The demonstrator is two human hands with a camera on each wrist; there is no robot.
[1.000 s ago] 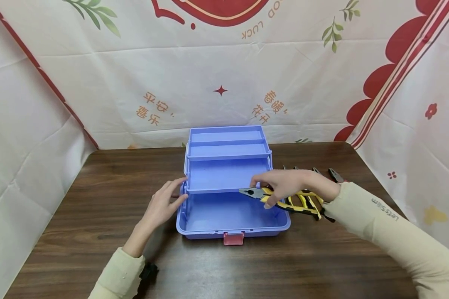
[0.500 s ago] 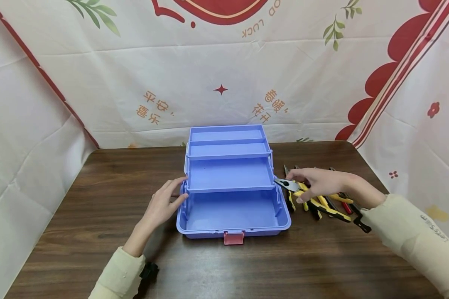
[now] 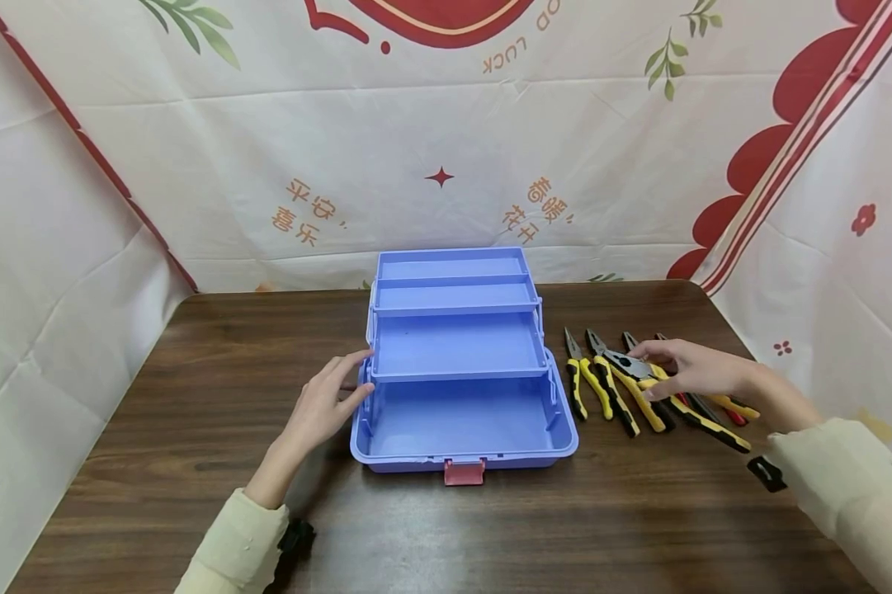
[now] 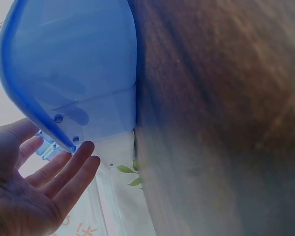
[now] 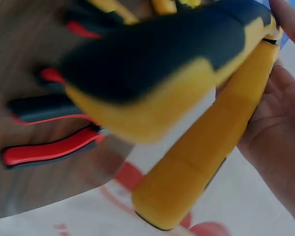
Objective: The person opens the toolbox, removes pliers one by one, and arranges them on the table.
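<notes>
A blue-purple toolbox [image 3: 408, 465] stands with its stepped trays raised and nothing in them. My left hand [image 3: 315, 408] rests at its left rim, fingers extended; in the left wrist view the left hand [image 4: 37, 191] has its fingertips beside the box's edge. My right hand [image 3: 701, 371] pinches yellow-and-black pliers [image 3: 627, 364] near the joint, over the other tools on the right. Their jaws point left toward the box. The right wrist view shows the pliers' yellow handle [image 5: 196, 157] hanging past the palm.
Several pliers lie in a row right of the box, among them yellow-and-black pliers [image 3: 574, 375]. Red-and-black handles [image 5: 54, 147] show on the table in the right wrist view. Behind the wooden table [image 3: 446, 540] hangs a printed white cloth [image 3: 386, 148].
My right hand has carried the pliers from over the toolbox's right side rightward, above the row of tools. The left hand has stayed at the box's left rim.
</notes>
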